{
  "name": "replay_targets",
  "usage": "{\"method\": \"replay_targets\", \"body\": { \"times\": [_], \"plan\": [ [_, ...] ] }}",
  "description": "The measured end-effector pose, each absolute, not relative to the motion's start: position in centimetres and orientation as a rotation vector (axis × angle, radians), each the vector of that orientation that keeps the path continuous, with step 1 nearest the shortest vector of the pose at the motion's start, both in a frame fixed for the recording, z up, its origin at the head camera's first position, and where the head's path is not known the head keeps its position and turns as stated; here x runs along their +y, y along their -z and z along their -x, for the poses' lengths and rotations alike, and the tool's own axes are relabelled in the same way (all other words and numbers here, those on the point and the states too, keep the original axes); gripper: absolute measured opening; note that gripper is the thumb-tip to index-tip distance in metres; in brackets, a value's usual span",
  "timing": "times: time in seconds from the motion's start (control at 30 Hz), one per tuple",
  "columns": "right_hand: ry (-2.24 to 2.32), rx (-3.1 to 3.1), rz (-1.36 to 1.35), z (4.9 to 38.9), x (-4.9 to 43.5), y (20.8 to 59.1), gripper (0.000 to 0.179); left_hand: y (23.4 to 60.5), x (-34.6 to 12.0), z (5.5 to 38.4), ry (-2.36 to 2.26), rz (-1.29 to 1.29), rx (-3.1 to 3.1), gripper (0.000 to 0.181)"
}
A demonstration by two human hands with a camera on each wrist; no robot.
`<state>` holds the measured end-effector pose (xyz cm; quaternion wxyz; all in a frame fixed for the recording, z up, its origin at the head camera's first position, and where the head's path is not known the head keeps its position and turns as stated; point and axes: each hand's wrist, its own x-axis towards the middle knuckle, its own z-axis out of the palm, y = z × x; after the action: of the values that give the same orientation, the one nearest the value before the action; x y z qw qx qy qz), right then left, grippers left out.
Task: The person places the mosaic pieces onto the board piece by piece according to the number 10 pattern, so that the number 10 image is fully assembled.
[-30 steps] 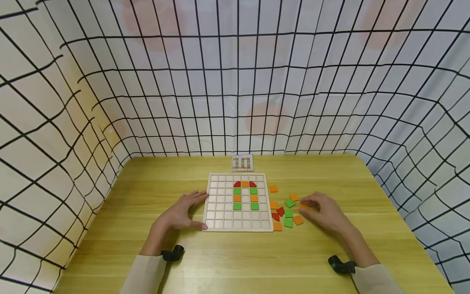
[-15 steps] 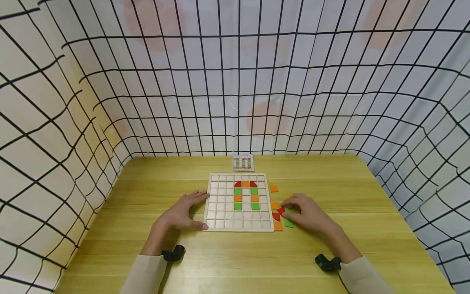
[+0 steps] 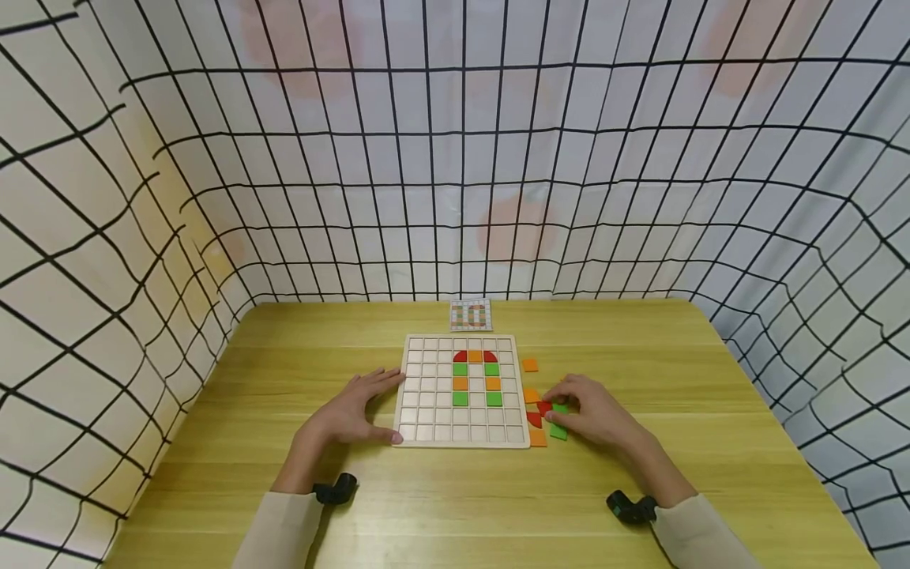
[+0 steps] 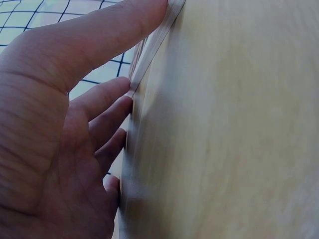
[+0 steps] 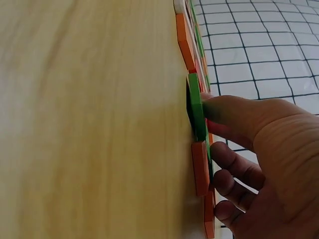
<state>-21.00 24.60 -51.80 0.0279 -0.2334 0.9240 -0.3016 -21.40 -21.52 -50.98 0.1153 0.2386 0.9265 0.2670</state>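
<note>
A wooden grid board (image 3: 426,411) lies mid-table, with red, orange and green tiles set in an arch on its right half. My left hand (image 3: 353,411) rests at the board's left edge, thumb at the near corner and fingers spread along the side; the left wrist view shows the fingertips (image 4: 122,87) right at that edge. Beside the board's right edge, my right hand (image 3: 593,411) pinches a red tile (image 3: 544,408) between thumb and forefinger. Green tiles (image 3: 559,432) lie partly hidden under that hand. Another red tile, a quarter-circle (image 3: 535,420), sits next to the board.
Orange tiles (image 3: 530,365) lie along the board's right side. Behind the board is a small pattern card (image 3: 470,315). The wooden table (image 3: 455,506) ends at a white cloth wall with black netting (image 3: 398,197) on its far side and flanks.
My right hand has moved left from the orange tiles at the outer right of the pile to the red tile near the board. The left hand has stayed at the board's edge.
</note>
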Motion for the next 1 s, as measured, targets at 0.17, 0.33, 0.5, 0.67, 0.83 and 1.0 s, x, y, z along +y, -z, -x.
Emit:
{"method": "replay_targets", "body": {
  "times": [0.17,0.33,0.5,0.67,0.83,1.0],
  "plan": [
    [0.948,2.845,0.656,20.90,24.49,51.75,0.019,50.86,-21.51,21.26,-0.789,-0.687,2.708,0.106],
    [0.944,2.834,0.631,20.89,24.45,51.80,0.023,50.77,-21.52,21.18,-0.794,-0.690,2.708,0.106],
    [0.942,2.832,0.656,20.98,24.51,51.80,0.019,50.77,-21.40,21.25,-0.797,-0.686,2.703,0.105],
    [0.942,2.851,0.666,21.20,24.81,52.03,0.015,50.83,-21.41,21.28,-0.797,-0.688,2.708,0.105],
    [0.938,2.838,0.713,21.29,24.84,52.13,0.025,50.68,-21.45,21.32,-0.795,-0.692,2.709,0.105],
    [0.907,2.839,0.726,21.20,24.74,51.91,0.032,50.81,-21.42,21.37,-0.788,-0.687,2.706,0.106]
  ]
}}
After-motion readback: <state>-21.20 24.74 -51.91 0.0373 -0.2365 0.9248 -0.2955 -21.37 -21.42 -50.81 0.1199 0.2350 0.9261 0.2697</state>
